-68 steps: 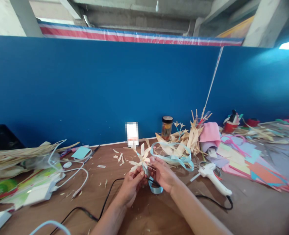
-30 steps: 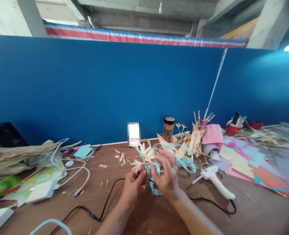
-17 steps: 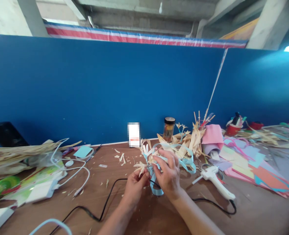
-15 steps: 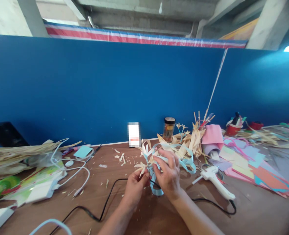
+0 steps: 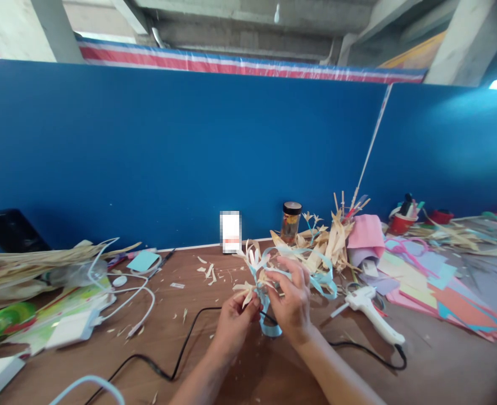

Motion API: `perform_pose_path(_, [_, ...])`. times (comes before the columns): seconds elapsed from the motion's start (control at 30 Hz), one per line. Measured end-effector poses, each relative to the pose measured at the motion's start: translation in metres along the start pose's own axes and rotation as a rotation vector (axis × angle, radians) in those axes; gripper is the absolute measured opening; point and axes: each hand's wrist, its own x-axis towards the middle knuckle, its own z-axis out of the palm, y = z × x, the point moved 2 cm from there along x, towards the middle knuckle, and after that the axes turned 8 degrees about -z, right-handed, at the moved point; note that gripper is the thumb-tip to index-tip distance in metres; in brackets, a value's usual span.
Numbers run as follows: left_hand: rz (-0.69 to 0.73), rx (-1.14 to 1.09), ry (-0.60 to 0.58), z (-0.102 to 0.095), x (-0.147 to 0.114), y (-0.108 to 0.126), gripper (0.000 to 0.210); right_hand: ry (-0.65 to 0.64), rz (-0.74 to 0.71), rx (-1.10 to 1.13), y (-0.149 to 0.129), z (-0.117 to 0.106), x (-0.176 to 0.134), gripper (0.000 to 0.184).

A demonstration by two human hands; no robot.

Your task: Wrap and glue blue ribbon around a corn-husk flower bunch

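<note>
A handmade flower (image 5: 254, 260) with pale, husk-like petals stands over the table between my hands, its stem wrapped in light blue strip. My left hand (image 5: 236, 318) is closed in a pinch low on the flower's stem, next to a second pale bloom (image 5: 245, 292). My right hand (image 5: 293, 298) is closed at the stem's right side, thumb and forefinger gripping the light blue paper strip (image 5: 271, 329), whose loop hangs below. The exact spot between the right fingertips is partly hidden.
A white glue gun (image 5: 373, 315) lies at right, its black cord (image 5: 181, 360) crossing the table. Coloured paper sheets (image 5: 451, 292), dry husks (image 5: 337, 242) and a lidded jar (image 5: 291, 222) are at right and back. White cables (image 5: 149, 304) and a power bank (image 5: 73, 329) lie left.
Both hands keep their places with only slight finger shifts. The flower tilts a little, and the hanging blue loop has moved slightly.
</note>
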Motion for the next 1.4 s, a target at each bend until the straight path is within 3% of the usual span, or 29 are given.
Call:
perform_pose_path(0.37, [0.021, -0.001, 0.032, -0.001, -0.001, -0.004, 0.021, -0.001, 0.012, 0.037, -0.001, 0.0, 0.002, 0.009])
perform_pose_path(0.6, [0.039, 0.037, 0.213, -0.011, 0.0, 0.001, 0.02, 0.067, 0.013, 0.065, -0.006, -0.002, 0.001, 0.034])
perform_pose_path(0.67, [0.071, 0.044, 0.242, -0.014, 0.0, 0.002, 0.019, 0.082, -0.013, 0.081, -0.01, -0.002, -0.002, 0.03])
perform_pose_path(0.8, [0.138, 0.043, 0.193, -0.012, -0.001, 0.003, 0.019, 0.055, -0.135, 0.068, -0.022, -0.005, -0.005, 0.025])
perform_pose_path(0.97, [0.163, 0.132, 0.226, -0.005, -0.004, 0.003, 0.018, -0.058, -0.234, 0.038, -0.026, -0.008, -0.005, 0.034])
perform_pose_path(1.2, [0.126, 0.076, 0.226, -0.003, -0.005, 0.004, 0.019, -0.031, -0.071, 0.026, -0.017, 0.001, -0.005, 0.025])
perform_pose_path(1.4, [0.106, 0.068, 0.222, -0.005, -0.004, 0.002, 0.02, -0.049, -0.034, 0.056, -0.018, 0.0, -0.005, 0.026])
